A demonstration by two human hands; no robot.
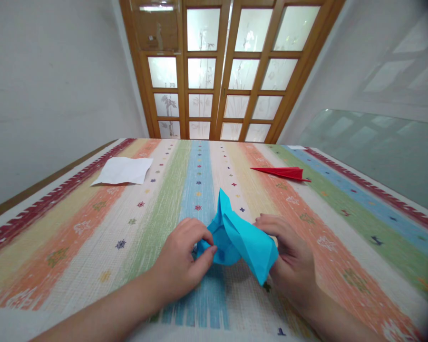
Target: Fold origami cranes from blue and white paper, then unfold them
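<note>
A bright blue sheet of folded paper (251,240) is between my two hands, just above the striped tablecloth. Creases run across it, one pointed flap stands up at the top, and another corner points down at the right. My left hand (185,259) pinches its left edge between thumb and fingers. On the other side, my right hand (292,256) is closed on the right end, with some fingertips hidden behind the paper.
A red folded paper plane (281,173) lies at the right on the striped tablecloth (164,199). Toward the back left rests a white paper sheet (123,171). Beyond the table stand wooden doors with glass panes (201,73), and a glass-like panel (378,152) leans at the right wall.
</note>
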